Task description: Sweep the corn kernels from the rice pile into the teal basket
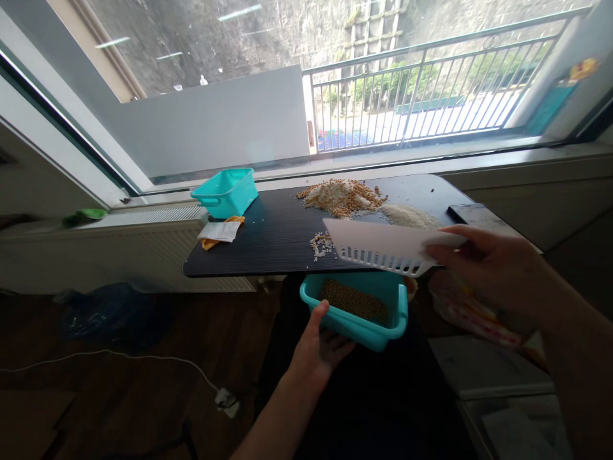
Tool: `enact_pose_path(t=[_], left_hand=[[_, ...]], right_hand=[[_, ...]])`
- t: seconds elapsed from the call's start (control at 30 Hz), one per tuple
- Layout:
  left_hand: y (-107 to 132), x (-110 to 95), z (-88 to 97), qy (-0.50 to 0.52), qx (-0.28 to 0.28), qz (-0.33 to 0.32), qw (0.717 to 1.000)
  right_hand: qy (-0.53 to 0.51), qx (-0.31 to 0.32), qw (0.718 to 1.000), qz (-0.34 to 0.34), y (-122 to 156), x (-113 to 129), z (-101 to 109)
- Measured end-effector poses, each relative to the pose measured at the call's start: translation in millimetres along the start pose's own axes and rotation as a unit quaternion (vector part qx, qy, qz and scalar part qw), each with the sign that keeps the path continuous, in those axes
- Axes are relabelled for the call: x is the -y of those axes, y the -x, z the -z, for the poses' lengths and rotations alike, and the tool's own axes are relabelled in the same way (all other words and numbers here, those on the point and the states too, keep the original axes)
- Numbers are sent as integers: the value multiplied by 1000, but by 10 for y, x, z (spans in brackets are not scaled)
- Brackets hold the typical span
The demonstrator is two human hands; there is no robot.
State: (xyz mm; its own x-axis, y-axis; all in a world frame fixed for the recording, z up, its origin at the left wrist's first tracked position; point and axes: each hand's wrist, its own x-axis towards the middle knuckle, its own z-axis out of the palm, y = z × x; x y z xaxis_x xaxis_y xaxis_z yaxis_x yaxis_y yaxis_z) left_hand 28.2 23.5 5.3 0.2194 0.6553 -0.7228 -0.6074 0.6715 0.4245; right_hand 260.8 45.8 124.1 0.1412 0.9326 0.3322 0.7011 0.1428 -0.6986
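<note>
My left hand (318,348) is wrapped round the near side of a turquoise plastic bin (366,322), its thumb over the rim. Brown beans or grains (352,299) cover the bin's bottom. The bin sits below the table's front edge, above my lap. In my right hand (483,255) is a white plastic slotted scoop (383,246), gripped at its right end; it is held tilted over the table edge, above the bin. Behind the scoop lie a heap of mixed yellow beans and white grains (340,197) and a pile of white rice (409,216). A small scatter of white bits (322,245) lies left of the scoop.
On the dark table (272,239), a second turquoise bin (230,195) stands at the back left, with a folded paper (219,231) on an orange item before it. A dark flat object (474,216) lies at the right. A window with railing (421,96) stands behind.
</note>
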Motion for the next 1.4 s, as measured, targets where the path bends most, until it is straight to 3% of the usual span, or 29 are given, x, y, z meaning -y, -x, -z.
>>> enact_pose_path(t=[0.1, 0.37, 0.63, 0.93, 1.17, 1.4], left_hand=[[5, 0, -3, -1, 3, 2, 1000], [32, 11, 6, -5, 2, 9, 1000], [6, 10, 12, -1, 7, 9, 1000], [22, -2, -9, 2, 13, 5, 1000], [24, -26, -20, 4, 3, 5, 1000], [-11, -40, 6, 7, 7, 7, 1000]], right_hand=[[66, -69, 995, 6, -124, -57, -19], [127, -72, 989, -18, -241, -73, -91], [1, -20, 998, -60, -313, 5, -151], [-33, -37, 991, -126, -292, -38, -80], [-195, -44, 954, -222, -406, -229, -233], [-244, -1, 939, -243, -387, -137, -204]])
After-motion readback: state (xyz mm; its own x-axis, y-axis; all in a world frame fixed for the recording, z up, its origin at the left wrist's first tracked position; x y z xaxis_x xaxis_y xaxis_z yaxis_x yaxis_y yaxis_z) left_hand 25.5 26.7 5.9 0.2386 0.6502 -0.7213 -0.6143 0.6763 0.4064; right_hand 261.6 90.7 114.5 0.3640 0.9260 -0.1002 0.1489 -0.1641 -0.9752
